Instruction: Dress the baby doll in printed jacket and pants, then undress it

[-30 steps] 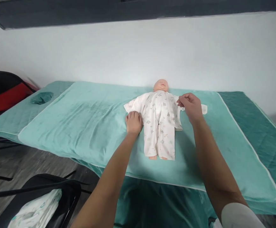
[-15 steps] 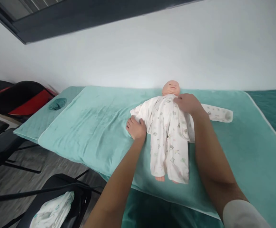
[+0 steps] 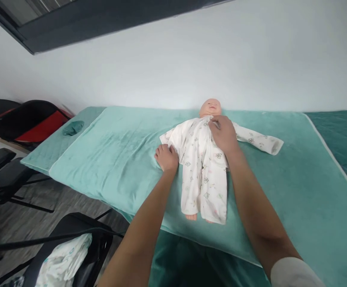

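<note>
A baby doll lies on its back on the bed, dressed in a white patterned baby shirt and matching trousers. Its toes show below the trouser legs. My right hand is over the doll's upper chest, thumb and fingers closed on the shirt front near the neck; the pinched cloth is mostly hidden. To the left, my left hand rests open on the bed against the shirt's side, just below one sleeve. The other sleeve stretches out to the right, slanting down.
The bed wears a light green cover and has a face hole at its left end. A white wall runs behind it. Near the front left, a black chair carries a folded white cloth. Red and black chairs stand farther left.
My right hand has moved slightly toward the doll's midline, and the shirt's right side has come inward with it. The right sleeve now slants downward. My left hand stays beside the shirt.
</note>
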{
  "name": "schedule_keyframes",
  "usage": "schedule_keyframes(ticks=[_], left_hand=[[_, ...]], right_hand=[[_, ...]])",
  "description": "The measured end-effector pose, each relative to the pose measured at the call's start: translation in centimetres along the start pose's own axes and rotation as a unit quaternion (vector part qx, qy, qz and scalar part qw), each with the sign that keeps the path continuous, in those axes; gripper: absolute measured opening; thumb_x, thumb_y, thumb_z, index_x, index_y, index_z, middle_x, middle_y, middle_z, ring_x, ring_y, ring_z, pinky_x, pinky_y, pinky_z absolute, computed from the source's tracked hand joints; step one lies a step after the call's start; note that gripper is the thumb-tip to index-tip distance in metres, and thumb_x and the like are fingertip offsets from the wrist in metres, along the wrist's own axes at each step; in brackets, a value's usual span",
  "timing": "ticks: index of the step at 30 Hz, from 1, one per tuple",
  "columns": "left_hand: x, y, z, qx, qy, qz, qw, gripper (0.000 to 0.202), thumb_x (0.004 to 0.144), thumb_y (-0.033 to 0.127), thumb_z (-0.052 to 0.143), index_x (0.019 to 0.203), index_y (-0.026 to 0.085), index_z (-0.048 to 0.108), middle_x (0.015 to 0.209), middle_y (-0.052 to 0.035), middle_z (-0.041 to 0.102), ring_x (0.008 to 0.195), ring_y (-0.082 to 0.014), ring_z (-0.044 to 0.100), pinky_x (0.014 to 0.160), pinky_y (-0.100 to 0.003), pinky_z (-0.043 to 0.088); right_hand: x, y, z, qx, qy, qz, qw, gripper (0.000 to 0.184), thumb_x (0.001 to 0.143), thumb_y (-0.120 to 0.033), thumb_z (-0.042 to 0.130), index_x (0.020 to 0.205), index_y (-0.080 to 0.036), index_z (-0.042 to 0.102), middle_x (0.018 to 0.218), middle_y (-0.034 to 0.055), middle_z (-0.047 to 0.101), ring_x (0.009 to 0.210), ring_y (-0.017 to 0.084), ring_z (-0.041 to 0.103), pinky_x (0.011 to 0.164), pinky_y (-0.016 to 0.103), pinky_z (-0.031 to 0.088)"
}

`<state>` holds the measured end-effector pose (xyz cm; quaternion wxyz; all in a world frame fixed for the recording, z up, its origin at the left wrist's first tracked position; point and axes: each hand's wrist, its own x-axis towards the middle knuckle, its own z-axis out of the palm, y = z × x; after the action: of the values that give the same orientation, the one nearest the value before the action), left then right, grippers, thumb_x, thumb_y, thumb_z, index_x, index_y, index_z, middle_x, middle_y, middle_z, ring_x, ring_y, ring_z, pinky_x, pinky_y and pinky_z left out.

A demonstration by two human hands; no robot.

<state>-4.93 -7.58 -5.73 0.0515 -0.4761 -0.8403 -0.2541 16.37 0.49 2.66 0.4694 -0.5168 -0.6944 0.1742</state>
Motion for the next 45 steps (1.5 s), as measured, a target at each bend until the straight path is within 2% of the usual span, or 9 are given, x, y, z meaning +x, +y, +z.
schedule_keyframes(ticks=[5,8,12,16,19,22,29,34,45], left_hand=[[0.0,0.0,0.0,0.013,0.005,0.007,1.0,0.028,0.099,0.034,0.042,0.105,0.018,0.064,0.12,-0.0172,0.066,0.118,-0.0374,0.058,0.099,-0.056,0.048],[0.0,-0.1,0.3,0.021,0.018,0.015,1.0,0.026,0.098,0.034,0.043,0.101,0.02,0.064,0.117,-0.0168,0.067,0.115,-0.0373,0.059,0.096,-0.056,0.05],[0.1,-0.3,0.6,0.032,0.034,0.026,0.999,0.025,0.098,0.033,0.043,0.099,0.02,0.064,0.116,-0.0165,0.068,0.113,-0.0369,0.06,0.095,-0.056,0.051],[0.2,-0.1,0.5,0.036,0.022,0.023,0.999,0.026,0.099,0.033,0.042,0.1,0.02,0.064,0.118,-0.017,0.067,0.115,-0.037,0.059,0.096,-0.056,0.05],[0.3,0.2,0.2,0.05,-0.005,0.012,0.999,0.029,0.099,0.034,0.039,0.105,0.019,0.064,0.123,-0.018,0.065,0.12,-0.0368,0.057,0.099,-0.055,0.048],[0.4,0.3,0.0,0.055,-0.022,0.004,0.998,0.032,0.1,0.034,0.037,0.109,0.018,0.064,0.125,-0.0195,0.063,0.123,-0.0374,0.055,0.1,-0.055,0.046],[0.5,0.4,0.0,0.053,-0.019,0.001,0.998,0.03,0.099,0.033,0.04,0.107,0.018,0.064,0.126,-0.0194,0.064,0.122,-0.038,0.056,0.099,-0.055,0.047],[0.5,0.5,0.1,0.061,-0.017,-0.002,0.998,0.03,0.099,0.035,0.04,0.108,0.019,0.064,0.125,-0.0178,0.064,0.122,-0.0375,0.056,0.099,-0.054,0.047],[0.5,0.7,0.0,0.073,-0.015,-0.016,0.997,0.028,0.098,0.033,0.042,0.107,0.018,0.064,0.127,-0.016,0.064,0.121,-0.0355,0.055,0.099,-0.051,0.046]], right_hand=[[-1.9,0.2,-1.0,0.059,-0.072,0.002,0.996,0.035,0.093,-0.037,0.057,0.121,-0.02,0.068,0.139,0.0114,0.065,0.132,0.028,0.056,0.116,0.047,0.04],[-2.2,1.7,-2.8,0.096,-0.044,0.043,0.993,0.036,0.094,-0.042,0.055,0.121,-0.022,0.068,0.133,0.0089,0.068,0.123,0.026,0.062,0.11,0.045,0.046],[-1.6,6.3,-7.2,-0.101,0.089,0.1,0.986,0.033,0.086,-0.032,0.053,0.111,-0.015,0.068,0.121,0.0166,0.068,0.116,0.029,0.061,0.106,0.049,0.045],[-1.8,11.4,-12.2,-0.261,0.093,0.193,0.941,0.036,0.08,-0.038,0.062,0.107,-0.014,0.065,0.125,0.0294,0.06,0.115,0.039,0.057,0.096,0.057,0.044],[-2.7,13.8,-14.4,-0.247,0.041,0.285,0.925,0.031,0.08,-0.051,0.063,0.084,-0.02,0.059,0.092,0.024,0.064,0.1,0.04,0.06,0.091,0.06,0.043],[-3.5,14.7,-14.8,-0.243,0.02,0.333,0.911,0.035,0.077,-0.056,0.065,0.073,-0.025,0.05,0.078,0.0171,0.059,0.096,0.042,0.062,0.09,0.062,0.043],[-4.0,14.3,-15.0,-0.262,0.044,0.323,0.908,0.033,0.071,-0.049,0.072,0.078,-0.023,0.053,0.079,0.0203,0.061,0.097,0.041,0.061,0.087,0.059,0.04],[-3.7,14.2,-14.9,-0.225,0.015,0.314,0.922,0.03,0.073,-0.042,0.071,0.093,-0.021,0.063,0.088,0.0161,0.066,0.095,0.035,0.063,0.09,0.054,0.046],[-2.9,15.5,-14.5,-0.084,0.098,0.262,0.956,0.035,0.066,-0.014,0.063,0.101,-0.02,0.069,0.104,0.0087,0.075,0.091,0.025,0.069,0.088,0.041,0.056]])
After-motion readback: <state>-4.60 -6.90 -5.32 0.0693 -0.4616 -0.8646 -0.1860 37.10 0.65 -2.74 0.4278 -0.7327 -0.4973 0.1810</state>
